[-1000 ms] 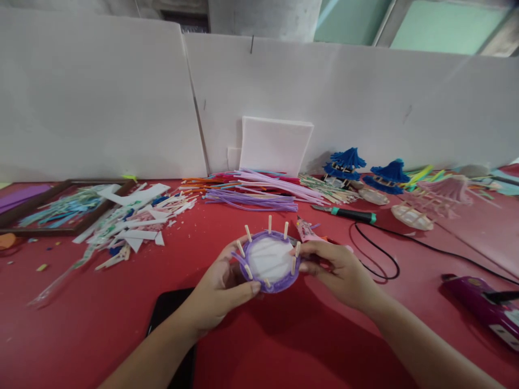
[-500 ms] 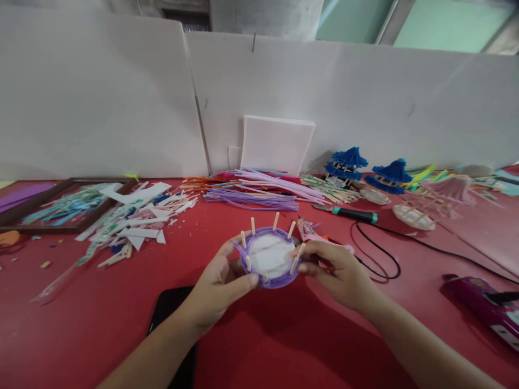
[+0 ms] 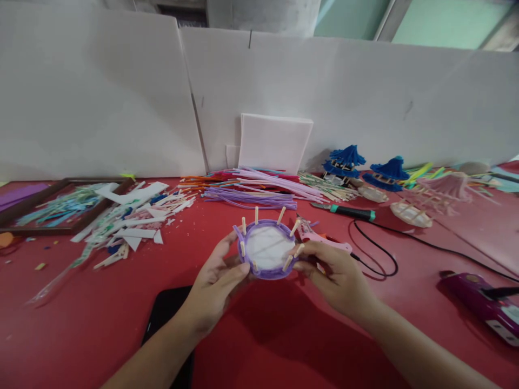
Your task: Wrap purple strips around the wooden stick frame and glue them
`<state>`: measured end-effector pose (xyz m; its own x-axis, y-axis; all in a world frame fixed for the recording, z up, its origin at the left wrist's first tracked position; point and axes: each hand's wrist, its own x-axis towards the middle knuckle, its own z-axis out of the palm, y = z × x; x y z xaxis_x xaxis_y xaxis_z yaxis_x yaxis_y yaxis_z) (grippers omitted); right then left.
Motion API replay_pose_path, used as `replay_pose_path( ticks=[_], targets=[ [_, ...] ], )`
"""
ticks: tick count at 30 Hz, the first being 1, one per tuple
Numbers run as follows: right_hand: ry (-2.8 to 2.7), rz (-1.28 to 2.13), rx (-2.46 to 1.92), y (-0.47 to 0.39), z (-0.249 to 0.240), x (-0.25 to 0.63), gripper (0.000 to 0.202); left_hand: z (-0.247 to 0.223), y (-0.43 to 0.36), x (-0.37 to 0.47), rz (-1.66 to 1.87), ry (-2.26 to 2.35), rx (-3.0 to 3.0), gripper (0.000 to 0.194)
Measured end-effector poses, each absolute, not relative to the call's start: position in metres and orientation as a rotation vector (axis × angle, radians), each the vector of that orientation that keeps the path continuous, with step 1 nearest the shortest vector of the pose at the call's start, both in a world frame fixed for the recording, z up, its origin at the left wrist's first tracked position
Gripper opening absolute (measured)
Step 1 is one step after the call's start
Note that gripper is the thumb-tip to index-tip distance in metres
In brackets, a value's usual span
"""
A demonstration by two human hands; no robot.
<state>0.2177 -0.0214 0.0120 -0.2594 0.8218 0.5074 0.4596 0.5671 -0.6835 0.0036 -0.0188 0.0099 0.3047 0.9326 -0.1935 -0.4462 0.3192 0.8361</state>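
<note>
A round white disc (image 3: pixel 268 247) with a purple strip wound about its rim and several short wooden sticks standing round the edge is held above the red table. My left hand (image 3: pixel 221 283) grips its left side, thumb on the near rim and fingers underneath. The fingertips of my right hand (image 3: pixel 328 270) pinch the right rim beside a stick. One loose end of the purple strip (image 3: pixel 238 233) pokes out at the upper left. Just behind my right hand lies a pair of pink-handled pliers (image 3: pixel 320 236), partly covered by it.
Purple strips (image 3: pixel 251 199) and other coloured strips lie along the white wall. Blue-roofed models (image 3: pixel 346 161), a cutter knife (image 3: pixel 352 213) and a magenta power strip (image 3: pixel 482 305) are on the right. Paper scraps (image 3: pixel 138 224) and a brown frame (image 3: pixel 67 231) lie left; a black phone (image 3: pixel 168 302) sits under my left forearm.
The disc has turned a little between my hands, so its sticks have shifted round, and it tilts slightly more toward me. Both hands keep their hold.
</note>
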Motion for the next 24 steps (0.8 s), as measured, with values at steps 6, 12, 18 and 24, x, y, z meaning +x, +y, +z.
replay_pose_path(
  ticks=[6, 12, 18, 24],
  targets=[
    [-1.876, 0.406, -1.041, -0.029, 0.009, 0.208, 0.011, 0.005, -0.019, 0.003, 1.023, 0.631, 1.025, 0.082],
    [-1.936, 0.390, -0.982, -0.032, 0.010, 0.206, 0.014, 0.002, -0.019, 0.005, 1.012, 0.703, 1.123, 0.084],
    [-1.983, 0.428, -0.930, -0.032, 0.010, 0.206, 0.014, 0.010, -0.024, 0.004, 1.008, 0.839, 1.221, 0.106],
    [-1.987, 0.468, -0.937, -0.034, 0.009, 0.204, 0.014, 0.011, -0.029, 0.009, 1.202, 0.851, 1.217, 0.126]
  ],
)
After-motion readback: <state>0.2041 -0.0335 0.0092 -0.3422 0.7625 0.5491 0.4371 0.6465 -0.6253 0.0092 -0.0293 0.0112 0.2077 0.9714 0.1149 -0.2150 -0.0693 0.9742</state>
